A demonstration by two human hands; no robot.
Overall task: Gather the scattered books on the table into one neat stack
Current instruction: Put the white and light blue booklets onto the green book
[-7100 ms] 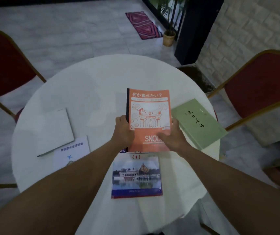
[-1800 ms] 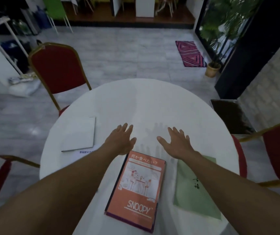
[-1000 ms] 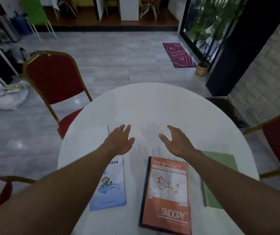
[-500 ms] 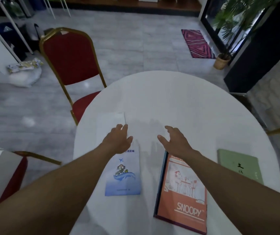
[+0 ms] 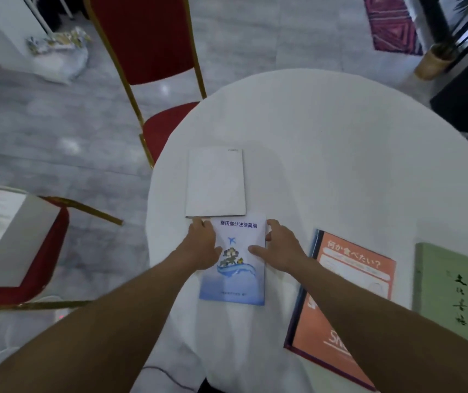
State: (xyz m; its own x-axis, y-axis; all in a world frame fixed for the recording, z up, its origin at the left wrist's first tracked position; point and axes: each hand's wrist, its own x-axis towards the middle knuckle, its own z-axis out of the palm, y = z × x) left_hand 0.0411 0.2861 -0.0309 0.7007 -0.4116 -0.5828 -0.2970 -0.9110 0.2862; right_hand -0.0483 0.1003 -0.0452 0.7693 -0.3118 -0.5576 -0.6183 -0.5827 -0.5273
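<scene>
— Both hands have dropped onto the pale blue paperback booklet near the tabletop's left edge.
— Gripping?
— Left hand and right hand flank it, fingers spread, apparently ready to lift.

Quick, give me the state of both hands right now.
Left hand: open, resting on the left edge of the blue and white booklet, not gripping.
Right hand: open, fingers on the booklet's right edge, not gripping.
</scene>
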